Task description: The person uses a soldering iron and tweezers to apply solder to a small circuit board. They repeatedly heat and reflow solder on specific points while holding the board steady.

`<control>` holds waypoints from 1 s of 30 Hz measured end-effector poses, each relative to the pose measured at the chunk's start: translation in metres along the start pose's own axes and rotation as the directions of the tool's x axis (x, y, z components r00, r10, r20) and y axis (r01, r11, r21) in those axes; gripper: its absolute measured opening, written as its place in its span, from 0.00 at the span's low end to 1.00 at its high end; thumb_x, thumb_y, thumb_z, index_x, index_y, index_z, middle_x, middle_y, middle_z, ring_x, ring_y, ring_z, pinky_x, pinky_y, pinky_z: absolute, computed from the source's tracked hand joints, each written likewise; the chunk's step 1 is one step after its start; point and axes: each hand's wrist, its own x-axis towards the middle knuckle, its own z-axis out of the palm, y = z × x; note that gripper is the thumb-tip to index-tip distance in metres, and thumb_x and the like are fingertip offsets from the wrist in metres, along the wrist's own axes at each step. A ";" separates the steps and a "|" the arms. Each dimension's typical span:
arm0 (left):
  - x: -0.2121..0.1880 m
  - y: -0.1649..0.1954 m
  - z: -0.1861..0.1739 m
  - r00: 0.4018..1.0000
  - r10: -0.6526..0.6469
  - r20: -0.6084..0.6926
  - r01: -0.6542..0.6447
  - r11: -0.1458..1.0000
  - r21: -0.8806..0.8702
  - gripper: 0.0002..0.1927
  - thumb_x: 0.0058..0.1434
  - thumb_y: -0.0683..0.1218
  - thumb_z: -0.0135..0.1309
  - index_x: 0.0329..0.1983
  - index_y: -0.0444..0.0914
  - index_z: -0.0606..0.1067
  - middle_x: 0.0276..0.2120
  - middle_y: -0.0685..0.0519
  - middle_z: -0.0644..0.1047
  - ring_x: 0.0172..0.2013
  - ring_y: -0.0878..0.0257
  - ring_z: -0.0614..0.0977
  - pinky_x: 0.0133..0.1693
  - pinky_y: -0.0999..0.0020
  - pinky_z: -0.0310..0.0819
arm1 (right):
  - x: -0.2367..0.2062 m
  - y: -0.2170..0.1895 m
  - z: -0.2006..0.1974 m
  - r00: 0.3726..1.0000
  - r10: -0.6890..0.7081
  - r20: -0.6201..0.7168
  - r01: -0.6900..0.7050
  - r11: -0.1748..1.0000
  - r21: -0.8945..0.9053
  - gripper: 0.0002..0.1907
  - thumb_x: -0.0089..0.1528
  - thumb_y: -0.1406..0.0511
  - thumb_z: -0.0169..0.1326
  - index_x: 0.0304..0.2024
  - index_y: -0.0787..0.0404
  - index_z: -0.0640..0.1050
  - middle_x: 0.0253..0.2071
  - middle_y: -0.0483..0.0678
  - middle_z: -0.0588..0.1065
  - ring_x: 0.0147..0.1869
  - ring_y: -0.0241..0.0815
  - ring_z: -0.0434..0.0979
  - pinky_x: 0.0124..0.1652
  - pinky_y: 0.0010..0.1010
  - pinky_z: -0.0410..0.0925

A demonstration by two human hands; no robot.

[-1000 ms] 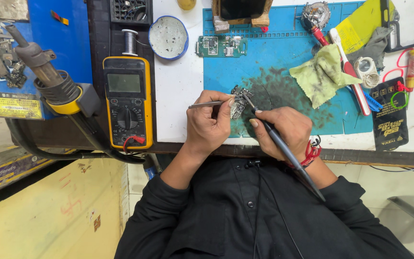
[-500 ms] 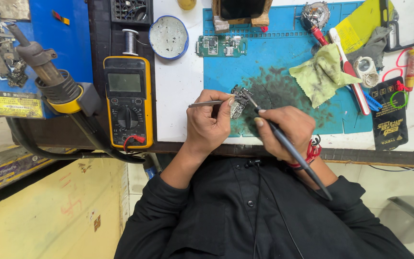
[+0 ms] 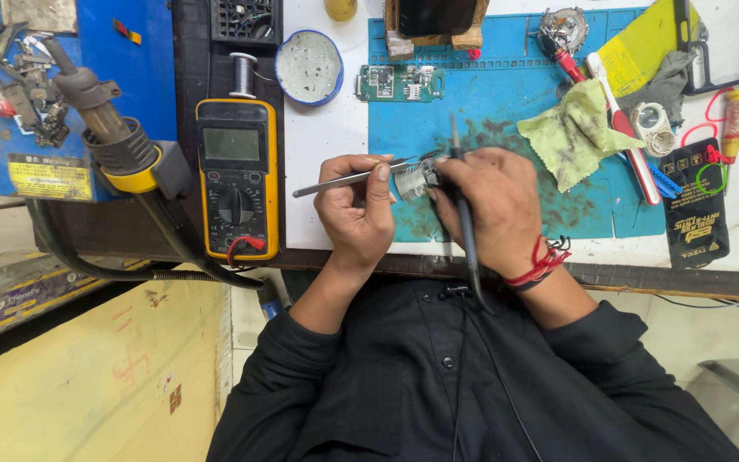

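My left hand grips thin metal tweezers, their tips pointing right at a small silvery circuit part over the blue work mat. My right hand holds a dark soldering iron with its tip pointing up and away, and its fingers also rest against the small part. The iron's cord runs down over my black shirt. A red thread band circles my right wrist.
A yellow multimeter lies left of my hands, beside a hot-air nozzle and hose. A round tin, a green circuit board, a yellow-green cloth, a toothbrush and a black packet lie on the bench.
My right hand turned the soldering iron from slanting down-right to nearly upright, tip lifted off the part. The left hand shifted slightly with the tweezers still at the part.
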 end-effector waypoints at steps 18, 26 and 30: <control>0.008 -0.004 0.006 0.992 0.031 0.124 -0.071 0.940 0.334 0.05 0.71 0.38 0.57 0.46 0.33 0.72 0.35 0.51 0.82 0.31 0.72 0.81 0.33 0.77 0.75 | -0.010 0.007 0.006 0.987 0.114 -0.111 -0.098 0.985 0.145 0.14 0.65 0.73 0.64 0.53 0.61 0.78 0.44 0.54 0.79 0.45 0.54 0.81 0.45 0.37 0.73; 0.011 -0.001 0.006 0.991 -0.032 0.132 -0.014 0.942 0.336 0.05 0.70 0.38 0.57 0.44 0.33 0.72 0.28 0.55 0.78 0.26 0.74 0.77 0.27 0.76 0.69 | 0.014 0.007 0.008 0.996 0.078 0.036 -0.080 0.994 0.080 0.18 0.61 0.70 0.64 0.53 0.58 0.78 0.47 0.52 0.78 0.46 0.53 0.78 0.44 0.39 0.71; 0.010 0.001 0.005 0.990 -0.060 0.129 0.014 0.942 0.336 0.04 0.70 0.37 0.57 0.44 0.33 0.73 0.27 0.54 0.79 0.24 0.74 0.74 0.26 0.76 0.66 | 0.008 0.011 0.010 0.999 0.039 -0.017 -0.037 0.992 0.123 0.18 0.63 0.69 0.65 0.54 0.61 0.77 0.48 0.52 0.78 0.45 0.53 0.79 0.45 0.39 0.71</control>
